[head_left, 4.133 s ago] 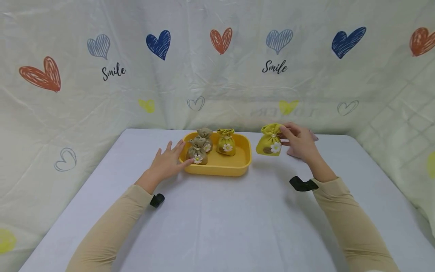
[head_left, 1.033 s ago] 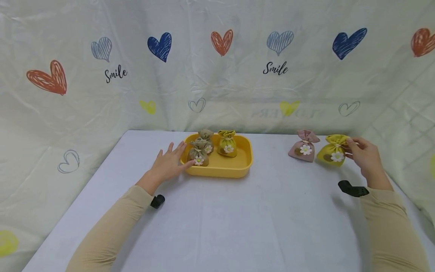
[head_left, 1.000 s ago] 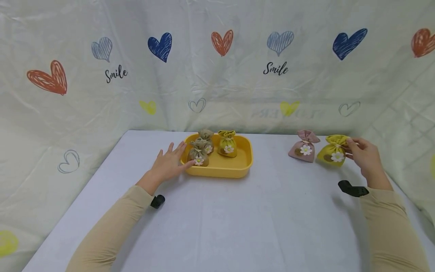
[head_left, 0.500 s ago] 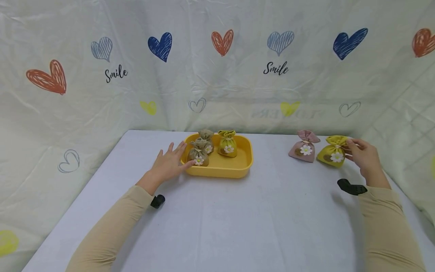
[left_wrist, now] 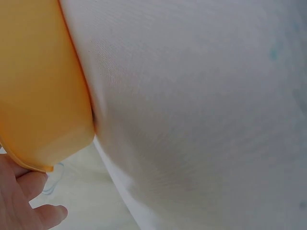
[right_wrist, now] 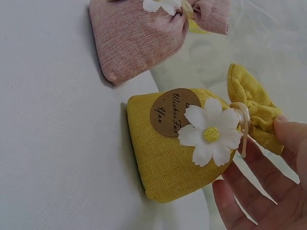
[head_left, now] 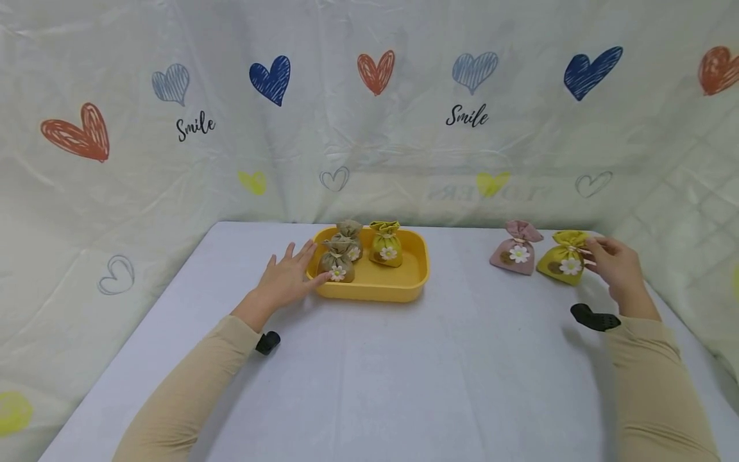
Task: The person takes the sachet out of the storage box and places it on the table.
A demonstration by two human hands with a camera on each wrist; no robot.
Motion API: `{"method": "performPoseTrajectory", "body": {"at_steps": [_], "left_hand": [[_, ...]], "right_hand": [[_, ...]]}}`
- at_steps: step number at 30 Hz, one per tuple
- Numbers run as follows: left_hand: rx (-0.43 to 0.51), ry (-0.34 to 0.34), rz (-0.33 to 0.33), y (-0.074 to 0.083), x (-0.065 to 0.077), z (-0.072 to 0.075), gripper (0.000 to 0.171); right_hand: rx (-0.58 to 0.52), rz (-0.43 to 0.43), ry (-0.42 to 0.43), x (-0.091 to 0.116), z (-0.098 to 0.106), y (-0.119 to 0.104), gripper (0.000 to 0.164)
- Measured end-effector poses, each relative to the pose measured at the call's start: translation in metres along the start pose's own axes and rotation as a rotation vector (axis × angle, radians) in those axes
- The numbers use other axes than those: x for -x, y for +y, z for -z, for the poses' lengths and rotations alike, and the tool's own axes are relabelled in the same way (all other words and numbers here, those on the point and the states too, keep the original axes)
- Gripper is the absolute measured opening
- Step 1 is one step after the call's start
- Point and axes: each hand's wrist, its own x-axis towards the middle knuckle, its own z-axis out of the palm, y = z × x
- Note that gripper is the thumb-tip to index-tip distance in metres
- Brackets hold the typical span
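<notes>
At the right of the table, my right hand [head_left: 618, 266] pinches the gathered neck of a yellow drawstring pouch [right_wrist: 165, 143]. The thumb lies at the ruffled top and the other fingers are behind it. This pouch bears a white flower and a round brown tag, and its base meets the table. A pink pouch [head_left: 514, 253] stands just left of it. My left hand [head_left: 283, 279] rests on the left rim of the yellow tray [head_left: 375, 293], fingers spread. Inside the tray stand a front grey-brown pouch [head_left: 335, 256], a rear grey-brown pouch [head_left: 352, 232] and a yellow pouch [head_left: 385, 242].
A white cloth covers the table [head_left: 404, 372]. Behind it hangs a pale curtain [head_left: 369, 141] printed with hearts and words. A black wrist camera [head_left: 267, 342] sits at the left cuff, another black camera [head_left: 594, 317] at the right cuff.
Over the last few seconds my right hand has carried the yellow pouch rightward from beside the tray, past the pink pouch, and lowered it. Lately it shifts only slightly. My left hand stays put.
</notes>
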Motion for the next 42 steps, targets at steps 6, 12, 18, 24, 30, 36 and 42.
{"method": "performPoseTrajectory", "body": {"at_steps": [6, 12, 18, 24, 30, 36, 42], "left_hand": [[-0.002, 0.002, 0.0, -0.001, 0.0, -0.001, 0.093], [-0.005, 0.002, -0.001, -0.001, 0.001, -0.001, 0.093], [-0.008, 0.0, -0.001, -0.002, 0.0, -0.001, 0.093], [-0.001, 0.002, -0.007, -0.002, -0.001, -0.002, 0.093], [0.0, 0.005, -0.006, -0.002, -0.001, 0.0, 0.093], [-0.003, 0.001, -0.006, -0.002, -0.001, 0.0, 0.093], [0.0, -0.005, 0.0, -0.003, -0.001, -0.001, 0.094]], "right_hand": [[0.053, -0.011, 0.011, 0.003, -0.001, -0.004, 0.058], [0.054, -0.039, 0.037, 0.004, 0.001, -0.005, 0.069], [-0.047, -0.06, 0.134, 0.005, 0.002, -0.004, 0.027], [-0.178, -0.029, 0.201, 0.009, 0.004, -0.007, 0.011], [-0.283, 0.012, 0.241, 0.015, 0.005, -0.018, 0.011], [-0.328, 0.056, 0.22, 0.023, 0.002, -0.03, 0.011], [-0.267, 0.087, 0.189, 0.028, -0.004, -0.039, 0.011]]}}
